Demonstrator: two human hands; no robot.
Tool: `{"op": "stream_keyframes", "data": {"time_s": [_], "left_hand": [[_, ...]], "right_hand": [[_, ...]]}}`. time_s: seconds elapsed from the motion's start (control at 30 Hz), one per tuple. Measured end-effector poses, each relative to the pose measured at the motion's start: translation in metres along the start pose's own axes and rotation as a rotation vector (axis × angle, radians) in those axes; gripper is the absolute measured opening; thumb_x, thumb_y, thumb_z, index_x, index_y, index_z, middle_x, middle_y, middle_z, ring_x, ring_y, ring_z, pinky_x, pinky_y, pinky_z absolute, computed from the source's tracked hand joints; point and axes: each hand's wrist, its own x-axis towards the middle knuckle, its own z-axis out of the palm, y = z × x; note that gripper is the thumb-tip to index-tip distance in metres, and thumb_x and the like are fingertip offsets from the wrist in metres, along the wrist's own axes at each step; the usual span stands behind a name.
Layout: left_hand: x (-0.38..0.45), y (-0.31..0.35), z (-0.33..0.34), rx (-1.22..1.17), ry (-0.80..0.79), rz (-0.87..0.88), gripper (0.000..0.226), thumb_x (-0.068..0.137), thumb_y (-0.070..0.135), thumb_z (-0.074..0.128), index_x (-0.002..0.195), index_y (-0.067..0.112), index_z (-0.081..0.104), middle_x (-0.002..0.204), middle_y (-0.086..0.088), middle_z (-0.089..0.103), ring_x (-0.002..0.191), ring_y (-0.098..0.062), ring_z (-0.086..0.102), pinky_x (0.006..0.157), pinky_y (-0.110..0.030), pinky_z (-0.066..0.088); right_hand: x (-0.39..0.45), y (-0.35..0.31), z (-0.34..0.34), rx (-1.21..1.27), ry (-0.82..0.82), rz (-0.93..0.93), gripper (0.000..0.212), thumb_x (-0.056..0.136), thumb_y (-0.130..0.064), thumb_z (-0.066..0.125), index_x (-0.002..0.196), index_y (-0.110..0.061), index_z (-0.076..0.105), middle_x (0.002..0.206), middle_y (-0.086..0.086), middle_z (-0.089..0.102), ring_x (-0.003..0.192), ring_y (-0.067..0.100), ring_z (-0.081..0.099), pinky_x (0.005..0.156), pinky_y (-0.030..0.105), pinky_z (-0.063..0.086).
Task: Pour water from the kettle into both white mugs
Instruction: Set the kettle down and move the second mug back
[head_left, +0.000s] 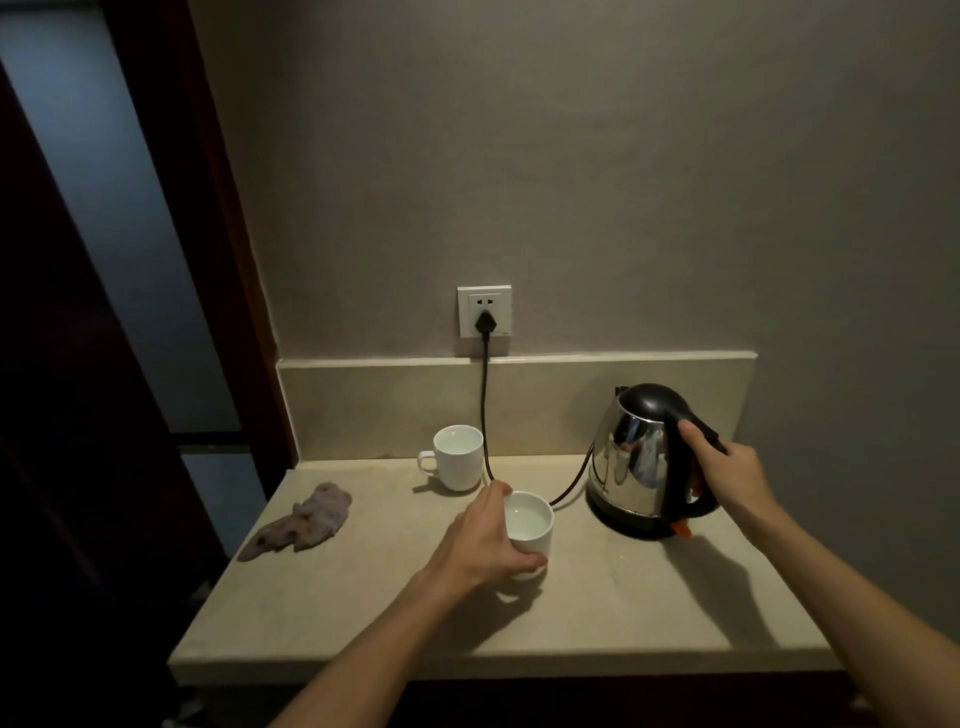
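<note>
On beige stone counter (597, 613), near white ceramic mug (530, 527) is gripped around its side by left hand (483, 540). Steel kettle (641, 462) sits upright on base, black handle clasped by right hand (727, 475). Both forearms are extended forward.

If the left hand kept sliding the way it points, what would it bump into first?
The left hand already grips the near mug. Going on, up and right, it would probably reach the kettle's cord first, then the kettle; depth is uncertain.

Dim, warm light from above; arms throw soft shadows on the tabletop (597, 613). The kettle (636, 462) shows faint glare. Wide-angle bending at edges.
</note>
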Motion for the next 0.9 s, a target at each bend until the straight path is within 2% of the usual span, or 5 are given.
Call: {"op": "stream_keyframes", "data": {"time_s": [0.2,0.33,0.5,0.7,0.9], "left_hand": [[0.006,-0.010,-0.003,-0.024,0.009,-0.014,0.075,0.058,0.063,0.083,0.113,0.031,0.044,0.111,0.008,0.058,0.100,-0.016,0.060,0.086,-0.042,0.057],[0.012,-0.019,-0.016,0.006,0.051,-0.034,0.073,0.057,0.063,0.082,0.111,0.032,0.044,0.108,0.008,0.060,0.095,-0.018,0.061,0.083,-0.039,0.056],[0.023,-0.033,-0.043,0.038,0.069,-0.077,0.083,0.058,0.060,0.084,0.122,0.027,0.043,0.116,0.004,0.058,0.101,-0.021,0.060,0.084,-0.033,0.051],[0.032,-0.061,-0.068,0.086,0.124,-0.168,0.089,0.061,0.052,0.092,0.131,0.020,0.046,0.120,0.003,0.055,0.102,-0.017,0.054,0.084,-0.029,0.045],[0.034,-0.092,-0.085,0.138,0.133,-0.277,0.089,0.058,0.053,0.093,0.127,0.021,0.046,0.123,-0.001,0.060,0.104,-0.021,0.058,0.089,-0.038,0.055]], "right_hand": [[0.001,0.000,-0.002,-0.040,-0.008,-0.012,0.054,0.091,-0.058,0.060,0.089,-0.006,0.073,0.088,0.017,0.074,0.087,0.034,0.069,0.085,0.049,0.055],[0.000,-0.001,0.002,-0.173,0.082,-0.094,0.046,0.093,-0.055,0.060,0.100,-0.010,0.061,0.095,0.010,0.068,0.091,0.029,0.066,0.070,0.039,0.053],[0.001,-0.018,0.010,-0.447,0.225,-0.401,0.042,0.093,-0.037,0.066,0.121,-0.008,0.052,0.116,0.007,0.051,0.103,0.024,0.056,0.086,0.043,0.054],[-0.015,-0.042,0.047,-0.601,0.002,-0.673,0.030,0.093,-0.030,0.064,0.118,-0.015,0.062,0.113,0.002,0.063,0.090,0.014,0.063,0.079,0.038,0.060],[-0.034,-0.041,0.093,-0.739,-0.237,-0.678,0.041,0.095,-0.046,0.052,0.127,-0.021,0.060,0.128,-0.004,0.061,0.114,0.013,0.057,0.095,0.033,0.049]]}}
